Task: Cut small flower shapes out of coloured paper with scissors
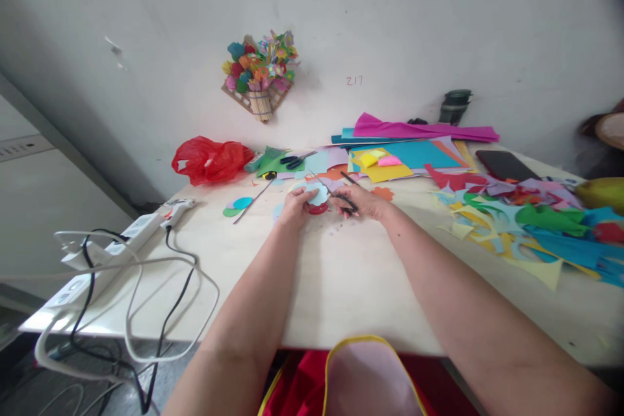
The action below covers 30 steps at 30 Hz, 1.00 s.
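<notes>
My left hand [294,205] is closed on a pale blue paper cutout [318,195] with a scalloped edge, thumb on top. In my right hand [363,200] is a pair of scissors [345,203], its blades pointing up and left beside the cutout's edge. A thin dark stick, perhaps a pen [348,178], pokes out above that hand's fingers. Just below the cutout sits something round and red [318,209], partly hidden. An orange paper flower [383,194] lies right of my right hand. Blue [242,203] and green paper circles rest to the left.
Coloured paper scraps [511,221] cover the table's right side, near a phone [507,164]. Paper sheets [429,156] and a pink roll [424,128] lie at the back. Dark-handled scissors [291,161] and a red plastic bag [212,159] are behind left. Power strips [117,240] with loose cables occupy the left edge.
</notes>
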Each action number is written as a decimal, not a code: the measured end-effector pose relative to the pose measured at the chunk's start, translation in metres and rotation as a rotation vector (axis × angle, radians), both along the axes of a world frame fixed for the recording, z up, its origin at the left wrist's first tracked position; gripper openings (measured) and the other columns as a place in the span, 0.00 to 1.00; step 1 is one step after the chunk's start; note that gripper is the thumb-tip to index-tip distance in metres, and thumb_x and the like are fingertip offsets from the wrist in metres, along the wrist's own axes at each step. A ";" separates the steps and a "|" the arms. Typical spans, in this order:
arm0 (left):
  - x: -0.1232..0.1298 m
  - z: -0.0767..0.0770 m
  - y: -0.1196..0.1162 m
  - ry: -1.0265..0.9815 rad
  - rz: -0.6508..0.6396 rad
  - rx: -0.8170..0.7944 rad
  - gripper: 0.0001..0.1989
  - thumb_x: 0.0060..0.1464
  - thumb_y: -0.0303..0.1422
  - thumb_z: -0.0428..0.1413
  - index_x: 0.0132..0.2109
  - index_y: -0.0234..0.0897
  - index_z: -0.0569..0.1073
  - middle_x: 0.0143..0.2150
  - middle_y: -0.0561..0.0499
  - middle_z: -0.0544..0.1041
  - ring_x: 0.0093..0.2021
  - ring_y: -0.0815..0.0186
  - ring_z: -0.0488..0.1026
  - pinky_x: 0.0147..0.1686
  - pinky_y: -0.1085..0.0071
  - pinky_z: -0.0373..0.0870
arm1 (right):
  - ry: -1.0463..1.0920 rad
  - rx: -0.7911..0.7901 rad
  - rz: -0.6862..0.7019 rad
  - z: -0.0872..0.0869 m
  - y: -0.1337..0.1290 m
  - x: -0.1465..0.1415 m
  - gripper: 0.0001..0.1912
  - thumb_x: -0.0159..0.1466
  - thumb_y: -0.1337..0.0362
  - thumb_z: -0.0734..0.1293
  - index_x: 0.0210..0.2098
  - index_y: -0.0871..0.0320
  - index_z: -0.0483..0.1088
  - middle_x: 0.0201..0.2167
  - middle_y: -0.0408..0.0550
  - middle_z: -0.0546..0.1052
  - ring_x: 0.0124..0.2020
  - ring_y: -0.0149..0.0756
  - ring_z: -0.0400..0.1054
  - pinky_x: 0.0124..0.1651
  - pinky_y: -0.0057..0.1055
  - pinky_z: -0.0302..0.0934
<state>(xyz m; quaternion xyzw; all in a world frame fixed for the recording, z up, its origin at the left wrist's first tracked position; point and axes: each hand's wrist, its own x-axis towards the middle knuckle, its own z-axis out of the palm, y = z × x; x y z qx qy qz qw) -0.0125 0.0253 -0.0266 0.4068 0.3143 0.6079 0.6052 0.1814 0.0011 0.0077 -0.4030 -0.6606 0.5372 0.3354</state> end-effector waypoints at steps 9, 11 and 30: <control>0.003 0.003 -0.004 0.009 -0.011 0.005 0.19 0.28 0.32 0.77 0.28 0.31 0.78 0.27 0.48 0.80 0.26 0.66 0.75 0.29 0.71 0.73 | -0.020 0.000 0.008 0.000 -0.001 0.000 0.13 0.53 0.61 0.75 0.26 0.58 0.67 0.17 0.39 0.74 0.14 0.25 0.64 0.13 0.19 0.45; 0.002 0.003 -0.005 0.008 -0.013 0.005 0.19 0.28 0.32 0.76 0.29 0.30 0.78 0.28 0.47 0.80 0.26 0.66 0.75 0.30 0.70 0.73 | -0.021 -0.005 0.011 -0.001 -0.001 0.000 0.13 0.54 0.61 0.75 0.27 0.58 0.67 0.17 0.40 0.74 0.14 0.25 0.64 0.13 0.19 0.46; 0.002 0.003 -0.004 -0.002 -0.010 0.006 0.18 0.29 0.30 0.76 0.27 0.31 0.77 0.26 0.48 0.79 0.27 0.67 0.76 0.32 0.71 0.72 | -0.030 0.022 0.032 -0.001 -0.001 -0.001 0.15 0.55 0.58 0.75 0.26 0.58 0.66 0.17 0.39 0.73 0.14 0.24 0.63 0.13 0.20 0.46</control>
